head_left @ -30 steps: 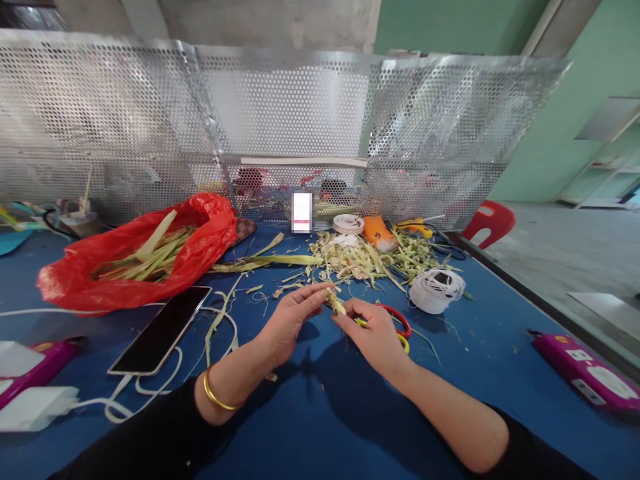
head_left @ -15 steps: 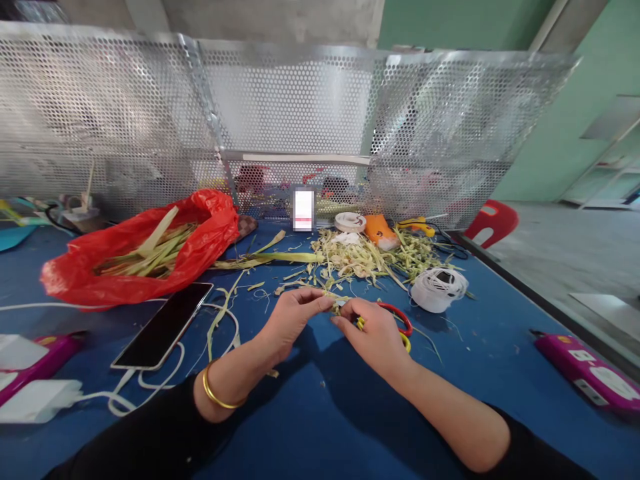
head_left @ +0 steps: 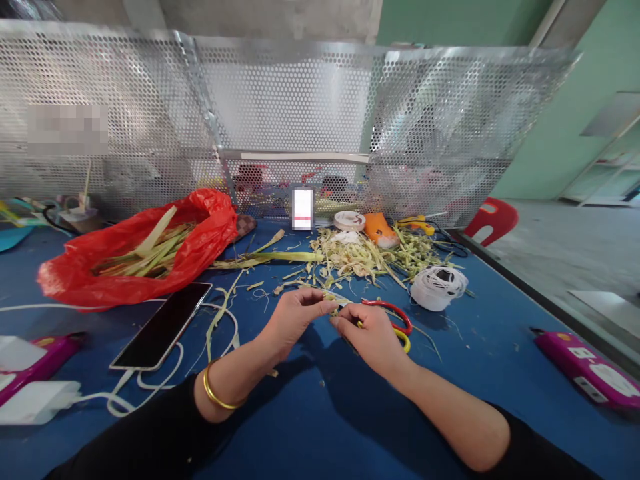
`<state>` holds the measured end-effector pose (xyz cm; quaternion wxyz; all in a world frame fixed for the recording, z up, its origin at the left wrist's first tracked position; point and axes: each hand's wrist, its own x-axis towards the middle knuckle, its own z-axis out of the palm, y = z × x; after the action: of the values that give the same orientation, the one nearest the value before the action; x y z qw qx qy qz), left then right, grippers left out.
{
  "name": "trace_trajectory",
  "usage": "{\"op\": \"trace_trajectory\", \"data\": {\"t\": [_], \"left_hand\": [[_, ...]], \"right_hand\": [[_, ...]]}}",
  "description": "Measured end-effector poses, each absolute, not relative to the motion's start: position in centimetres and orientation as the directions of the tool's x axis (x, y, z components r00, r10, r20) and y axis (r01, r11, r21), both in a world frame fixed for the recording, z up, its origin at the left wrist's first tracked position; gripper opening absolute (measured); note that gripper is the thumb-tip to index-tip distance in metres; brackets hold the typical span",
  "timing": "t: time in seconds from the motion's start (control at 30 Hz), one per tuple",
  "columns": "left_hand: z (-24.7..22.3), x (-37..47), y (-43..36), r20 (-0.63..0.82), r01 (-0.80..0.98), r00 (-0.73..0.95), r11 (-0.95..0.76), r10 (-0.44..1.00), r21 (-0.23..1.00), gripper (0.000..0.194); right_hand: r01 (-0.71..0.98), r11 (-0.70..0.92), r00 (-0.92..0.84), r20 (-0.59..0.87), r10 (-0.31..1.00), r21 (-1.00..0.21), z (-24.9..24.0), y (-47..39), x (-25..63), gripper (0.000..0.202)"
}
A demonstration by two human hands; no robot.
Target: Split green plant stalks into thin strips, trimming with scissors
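Observation:
My left hand (head_left: pixel 290 323) is closed in a pinch, thumb against fingertips, on a small pale green dried plant strip (head_left: pixel 330 297). My right hand (head_left: pixel 374 337) meets it from the right with thumb and forefinger pressed together at the same strip; the fingers hide much of the piece. Behind and beside the right hand lie scissors with a red and a yellow handle (head_left: pixel 407 321), partly covered by that hand. Just beyond both hands spreads a heap of pale dried plant scraps (head_left: pixel 357 260).
At left lie a red plastic bag (head_left: pixel 65 273) of dried leaves and a phone (head_left: pixel 163 327) with its white cable. A white string ball (head_left: pixel 433 293), a tape roll (head_left: pixel 350 221) and an orange packet (head_left: pixel 379 230) are at right. Perforated metal panels (head_left: pixel 295 93) stand behind.
My right fingers have shifted slightly at the strip, and more of the scissors' red handle shows. My left hand has barely moved.

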<state>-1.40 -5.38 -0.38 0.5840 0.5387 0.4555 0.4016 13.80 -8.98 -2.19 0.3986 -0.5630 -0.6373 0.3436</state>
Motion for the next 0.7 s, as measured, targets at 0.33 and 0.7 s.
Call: {"op": "trace_trajectory", "data": {"t": [0.33, 0.7], "left_hand": [[-0.39, -1.19, -5.42, -0.124, 0.039, 0.218, 0.118, 0.968, 0.992, 0.011], [-0.61, -1.44, -5.28, -0.087, 0.057, 0.252, 0.075, 0.964, 0.996, 0.015]], "right_hand": [[0.433, 0.095, -0.046, 0.084, 0.995, -0.896, -2.72, -9.04, 13.35, 0.026], [0.432, 0.117, -0.046, 0.107, 0.993, -0.894, -2.77, -8.94, 13.54, 0.026]]}}
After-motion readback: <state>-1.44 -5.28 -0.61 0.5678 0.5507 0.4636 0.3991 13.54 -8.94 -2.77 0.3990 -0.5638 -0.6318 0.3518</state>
